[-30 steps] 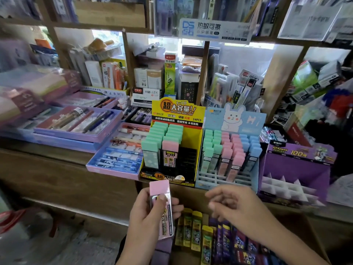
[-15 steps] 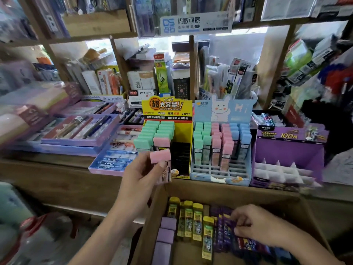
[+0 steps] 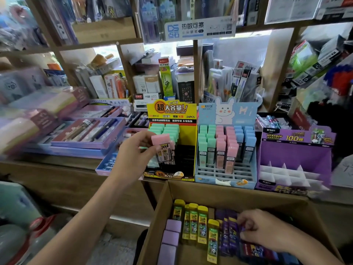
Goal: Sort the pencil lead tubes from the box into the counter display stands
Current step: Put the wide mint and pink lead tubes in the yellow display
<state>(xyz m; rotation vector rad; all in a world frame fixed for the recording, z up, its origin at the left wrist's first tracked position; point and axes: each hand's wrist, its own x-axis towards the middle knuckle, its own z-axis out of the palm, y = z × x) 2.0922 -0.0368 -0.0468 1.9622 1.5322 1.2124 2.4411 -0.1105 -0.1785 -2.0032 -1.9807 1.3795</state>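
two hands work at once. the left hand (image 3: 133,150) pinches a pink-capped tube (image 3: 162,146) near its cap, upright with the label outward, at the front rows of the yellow stand (image 3: 188,134), likely so it drops straight into a free slot. below the yellow stand, inside the cardboard box (image 3: 229,190), the right hand (image 3: 261,230) curls its fingers over the purple tubes (image 3: 229,232); whether it grips one i cannot tell. the yellow stand's header reads "24pcs"; the purple stand (image 3: 294,150), further right of it, reads "ultraman" and "100".

Cardboard box (image 3: 229,194) (near end cut off)
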